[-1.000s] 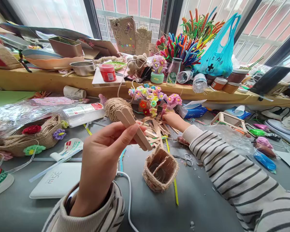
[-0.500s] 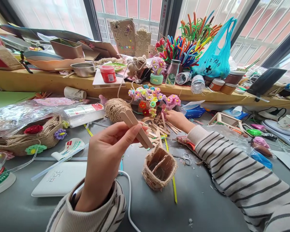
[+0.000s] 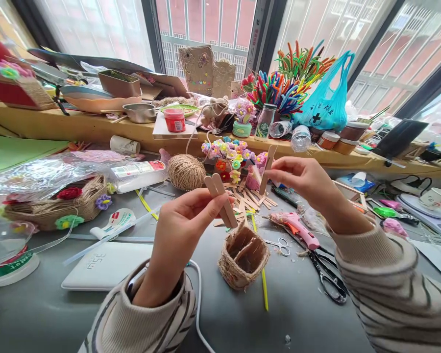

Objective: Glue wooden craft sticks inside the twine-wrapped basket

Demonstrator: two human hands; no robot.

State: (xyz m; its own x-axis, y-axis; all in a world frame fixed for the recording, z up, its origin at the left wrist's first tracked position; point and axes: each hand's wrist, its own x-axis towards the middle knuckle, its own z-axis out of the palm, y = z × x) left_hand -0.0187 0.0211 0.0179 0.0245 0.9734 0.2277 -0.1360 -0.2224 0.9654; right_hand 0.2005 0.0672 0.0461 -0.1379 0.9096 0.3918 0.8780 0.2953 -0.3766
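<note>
Basket [image 3: 232, 268] sits below and right of our left hand [image 3: 182, 223], a thin stick [image 3: 244, 249] slanting inside it. That hand grips two sticks [image 3: 228, 214] side by side; a slack pinch could let them fan apart or drop into the basket. Our right hand [image 3: 312, 184], farther out, pinches one tilted stick [image 3: 267, 163], which might twist if held too lightly. Well beyond the left hand stands a red tub [image 3: 174, 121], contents unclear.

Head-worn camera looks forward and down, close over the table [image 3: 242, 318]
</note>
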